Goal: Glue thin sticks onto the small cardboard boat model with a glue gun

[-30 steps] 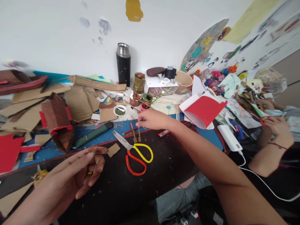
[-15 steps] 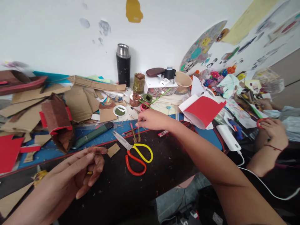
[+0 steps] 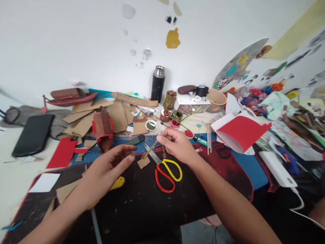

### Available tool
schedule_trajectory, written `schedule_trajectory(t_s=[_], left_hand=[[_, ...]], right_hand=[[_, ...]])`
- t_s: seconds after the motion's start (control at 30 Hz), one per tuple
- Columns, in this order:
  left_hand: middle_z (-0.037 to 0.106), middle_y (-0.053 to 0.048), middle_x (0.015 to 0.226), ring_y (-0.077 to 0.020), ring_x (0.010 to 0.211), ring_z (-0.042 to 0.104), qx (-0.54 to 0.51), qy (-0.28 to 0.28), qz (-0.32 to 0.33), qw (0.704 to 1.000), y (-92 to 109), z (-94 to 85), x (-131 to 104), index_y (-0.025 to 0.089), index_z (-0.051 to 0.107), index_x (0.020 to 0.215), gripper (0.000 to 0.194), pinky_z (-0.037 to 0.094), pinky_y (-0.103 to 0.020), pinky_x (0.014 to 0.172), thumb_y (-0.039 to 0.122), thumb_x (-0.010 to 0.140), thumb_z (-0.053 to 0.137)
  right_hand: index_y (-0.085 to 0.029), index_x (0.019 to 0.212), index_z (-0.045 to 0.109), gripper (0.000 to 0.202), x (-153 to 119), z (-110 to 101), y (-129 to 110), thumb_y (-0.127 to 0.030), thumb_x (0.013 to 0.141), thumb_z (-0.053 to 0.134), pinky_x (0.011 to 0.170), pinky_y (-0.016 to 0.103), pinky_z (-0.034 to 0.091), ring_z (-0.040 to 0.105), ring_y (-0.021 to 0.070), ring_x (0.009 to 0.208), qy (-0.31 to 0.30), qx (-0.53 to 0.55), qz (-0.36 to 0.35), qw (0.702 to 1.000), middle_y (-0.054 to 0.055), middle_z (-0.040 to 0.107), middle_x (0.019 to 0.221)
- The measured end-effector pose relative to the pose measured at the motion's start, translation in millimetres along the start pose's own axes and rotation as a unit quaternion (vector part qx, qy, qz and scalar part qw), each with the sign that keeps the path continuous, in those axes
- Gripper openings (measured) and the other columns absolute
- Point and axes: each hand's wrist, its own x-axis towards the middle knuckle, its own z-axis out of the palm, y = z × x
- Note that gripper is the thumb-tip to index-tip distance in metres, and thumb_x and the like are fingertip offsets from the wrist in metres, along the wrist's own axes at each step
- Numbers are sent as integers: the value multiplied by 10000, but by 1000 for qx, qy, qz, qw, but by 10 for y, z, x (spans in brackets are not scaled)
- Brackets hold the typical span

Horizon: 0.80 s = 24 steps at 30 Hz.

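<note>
My right hand (image 3: 175,144) pinches a thin greenish-brown stick (image 3: 152,148) between thumb and fingers. The stick slants down to the left, and its lower end has a small brown piece on it. A second short stick (image 3: 164,152) shows partly behind my right hand. My left hand (image 3: 114,166) is open and empty, fingers apart, just left of the stick's lower end. Below the hands lie scissors (image 3: 165,171) with one red and one yellow handle, by a small cardboard square (image 3: 143,162). A yellow object (image 3: 118,183) is partly hidden under my left hand.
Cardboard scraps (image 3: 118,117), a brown-and-red model (image 3: 103,127) and a red sheet (image 3: 61,152) lie left. Paint pots (image 3: 175,123), a white paint dish (image 3: 151,125) and a black flask (image 3: 158,84) stand behind. Red paper (image 3: 243,130) and a white power bank (image 3: 276,169) are right.
My right hand has lifted one short stick and tilted it leftward. My left hand has opened and come nearer to it. The view has swung left.
</note>
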Motion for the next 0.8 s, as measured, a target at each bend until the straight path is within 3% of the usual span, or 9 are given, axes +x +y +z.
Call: schedule_trajectory(t_s=[0.1,0.33,0.8], left_hand=[[757,-69,938,-252,838,673,47,5,34,998,-42,-52,-7,216,747,1185,555,513,-305,711,655,846,733],[774,-53,968,-244,833,696,153,36,78,984,-153,-98,-62,240,750,1186,462,506,-324,737,601,906,683],[765,-17,899,-204,801,690,147,43,107,982,-171,-88,-139,228,740,1051,330,500,-276,717,525,974,616]], right_hand=[[-232,828,596,432,19,190,40,-643,867,723,432,235,258,339,89,423,22,67,-4,998,-94,413,521],[-221,807,600,445,37,447,37,-645,862,724,415,232,218,314,75,407,62,106,-24,992,-100,397,514],[-212,790,610,374,-19,614,6,-549,895,734,418,228,233,323,75,404,64,125,-29,990,-101,400,495]])
